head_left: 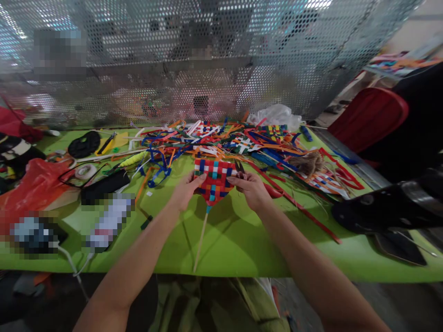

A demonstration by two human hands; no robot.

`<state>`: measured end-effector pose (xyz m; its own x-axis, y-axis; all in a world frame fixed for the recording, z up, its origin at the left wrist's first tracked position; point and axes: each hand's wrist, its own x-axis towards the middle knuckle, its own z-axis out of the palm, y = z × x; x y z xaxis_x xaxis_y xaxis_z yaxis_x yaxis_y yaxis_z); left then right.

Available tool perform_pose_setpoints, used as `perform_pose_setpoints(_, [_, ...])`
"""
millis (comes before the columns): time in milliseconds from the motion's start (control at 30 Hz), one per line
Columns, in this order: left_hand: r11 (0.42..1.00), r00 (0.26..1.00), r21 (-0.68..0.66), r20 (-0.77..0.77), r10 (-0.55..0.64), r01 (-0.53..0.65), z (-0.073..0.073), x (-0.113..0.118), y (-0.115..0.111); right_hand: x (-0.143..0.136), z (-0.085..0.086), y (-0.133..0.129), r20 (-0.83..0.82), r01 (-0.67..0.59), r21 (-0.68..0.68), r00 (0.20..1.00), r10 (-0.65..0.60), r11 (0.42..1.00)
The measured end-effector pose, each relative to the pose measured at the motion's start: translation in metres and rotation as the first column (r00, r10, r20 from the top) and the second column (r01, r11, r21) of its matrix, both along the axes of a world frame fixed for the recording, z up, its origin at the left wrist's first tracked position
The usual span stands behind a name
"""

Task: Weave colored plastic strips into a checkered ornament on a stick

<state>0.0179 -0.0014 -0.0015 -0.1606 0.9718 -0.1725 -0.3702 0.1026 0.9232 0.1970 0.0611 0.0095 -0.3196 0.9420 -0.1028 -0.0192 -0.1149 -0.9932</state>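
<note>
Between my two hands is a woven fan (215,180) of red, blue, white and orange strips, with a thin pale stick (200,242) pointing down toward me. My left hand (186,190) grips its left edge, the thumb lying on the weave. At the right edge, my right hand (251,188) pinches the fan between thumb and fingers. Dark scissors (239,167) stick up from that same hand, blades pointing away from me; their handles are mostly hidden by the fingers.
A heap of loose coloured strips (187,138) and woven pieces covers the table's back. Left lie a tape roll (86,171), a black case (105,186), a red plastic bag (31,186) and cables. A perforated metal screen (207,69) rises behind; a black object (391,205) lies right.
</note>
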Motion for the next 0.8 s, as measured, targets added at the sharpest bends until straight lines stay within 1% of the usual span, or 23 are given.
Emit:
perform_pose_setpoints(100, [0.998, 0.998, -0.026, 0.003, -0.062, 0.062, -0.006, 0.005, 0.0, 0.0, 0.0, 0.001, 0.013, 0.03, 0.011, 0.999, -0.03, 0.999])
perform_pose_setpoints(200, [0.997, 0.996, 0.014, -0.039, -0.078, 0.078, -0.009, 0.007, -0.001, -0.004, 0.002, -0.002, -0.023, 0.0, -0.012, 1.0, 0.0, 1.0])
perform_pose_setpoints(267, [0.995, 0.995, 0.046, -0.064, -0.082, 0.085, -0.01, 0.008, -0.001, -0.008, 0.003, -0.006, -0.069, -0.024, -0.039, 0.997, 0.022, 0.999])
perform_pose_setpoints(333, [0.991, 0.991, 0.077, -0.083, -0.102, 0.109, -0.009, 0.009, -0.002, -0.012, 0.001, -0.009, -0.117, -0.023, -0.058, 0.993, 0.016, 0.998])
perform_pose_setpoints(467, [0.983, 0.986, 0.12, -0.107, -0.127, 0.14, -0.008, 0.012, -0.003, -0.017, -0.004, -0.013, -0.203, 0.034, -0.062, 0.978, -0.046, 0.998])
perform_pose_setpoints(600, [0.971, 0.98, 0.167, -0.126, -0.154, 0.174, -0.008, 0.015, -0.004, -0.018, -0.007, -0.016, -0.245, 0.076, -0.022, 0.966, -0.079, 0.997])
perform_pose_setpoints(700, [0.972, 0.979, 0.161, -0.134, -0.153, 0.174, -0.007, 0.016, -0.005, -0.018, -0.005, -0.017, -0.256, 0.078, 0.004, 0.964, -0.074, 0.997])
perform_pose_setpoints(800, [0.985, 0.988, 0.113, -0.1, -0.115, 0.126, -0.006, 0.016, -0.006, -0.017, -0.001, -0.016, -0.21, 0.037, 0.008, 0.977, -0.034, 0.999])
